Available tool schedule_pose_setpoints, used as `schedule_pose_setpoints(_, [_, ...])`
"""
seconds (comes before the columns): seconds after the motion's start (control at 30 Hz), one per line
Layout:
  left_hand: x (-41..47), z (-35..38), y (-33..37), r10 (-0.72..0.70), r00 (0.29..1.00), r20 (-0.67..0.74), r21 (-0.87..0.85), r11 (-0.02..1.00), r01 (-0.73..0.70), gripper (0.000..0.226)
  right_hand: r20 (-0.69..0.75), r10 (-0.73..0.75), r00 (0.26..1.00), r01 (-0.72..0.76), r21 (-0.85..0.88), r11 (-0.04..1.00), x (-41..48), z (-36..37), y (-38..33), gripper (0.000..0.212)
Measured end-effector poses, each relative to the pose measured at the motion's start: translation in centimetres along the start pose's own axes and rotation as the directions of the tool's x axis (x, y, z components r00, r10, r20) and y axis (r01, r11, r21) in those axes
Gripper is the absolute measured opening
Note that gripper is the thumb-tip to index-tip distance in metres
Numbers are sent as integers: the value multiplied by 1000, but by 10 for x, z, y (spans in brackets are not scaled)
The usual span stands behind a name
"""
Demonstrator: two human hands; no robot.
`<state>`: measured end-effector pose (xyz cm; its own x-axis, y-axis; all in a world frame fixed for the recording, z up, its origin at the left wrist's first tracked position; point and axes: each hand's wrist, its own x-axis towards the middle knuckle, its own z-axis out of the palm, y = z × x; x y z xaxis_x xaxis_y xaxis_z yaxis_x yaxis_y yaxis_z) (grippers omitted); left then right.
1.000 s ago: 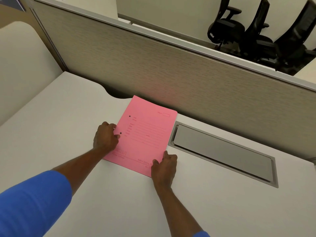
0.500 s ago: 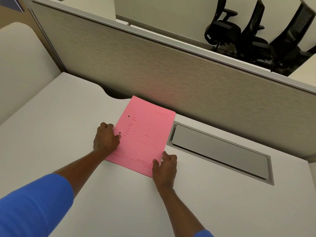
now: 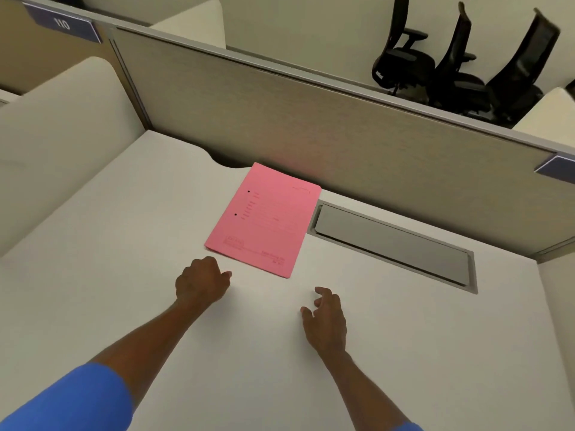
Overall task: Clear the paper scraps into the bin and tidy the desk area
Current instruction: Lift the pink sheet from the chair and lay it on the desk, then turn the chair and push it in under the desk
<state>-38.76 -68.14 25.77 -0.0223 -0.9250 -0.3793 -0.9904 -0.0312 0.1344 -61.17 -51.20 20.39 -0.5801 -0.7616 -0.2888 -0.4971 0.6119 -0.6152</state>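
- Plainly saw a pink folder [image 3: 264, 219] flat on the desk [image 3: 124, 244], far edge near the partition [image 3: 311, 126], just beside the recessed hatch [image 3: 392, 244].
- Found the left hand [image 3: 202, 283] near its front edge, fingers [image 3: 214, 267] loosely curled, grasping nothing.
- Found the right hand [image 3: 326, 318] apart, relaxed, empty.
- Spotted black chairs [image 3: 460, 63] beyond the partition.

**Matt card, smooth desk, woven screen**

The pink folder [image 3: 264, 219] looks like thin matt card, printed, with a flat, uncreased face. The desk [image 3: 124, 244] has a smooth off-white top with a faint sheen. The partition [image 3: 311, 119] wears a rough, woven-looking beige cloth under a smooth grey metal-like trim [image 3: 311, 76]. The cable flap [image 3: 389, 244] looks like matt grey metal. The sleeve [image 3: 71, 399] is soft blue cloth.
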Motion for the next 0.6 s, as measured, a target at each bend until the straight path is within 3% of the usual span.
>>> schedule_pose_setpoints(0.2, [-104, 31, -14, 25, 994, 103, -96, 995, -15, 37, 66, -20, 998, 22, -20, 1000, -75, -17, 51, 46])
schedule_pose_setpoints(0.37, [-190, 63, -23, 193, 961, 198, -238, 960, -144, 27, 123, -63, 990, 75, -92, 993, -130, -32, 100, 23])
schedule_pose_setpoints(0.6, [-304, 119, -38, 252, 937, 240, -215, 955, -202, 27, 178, -139, 974, 164, -135, 977, -198, -55, 166, 20])
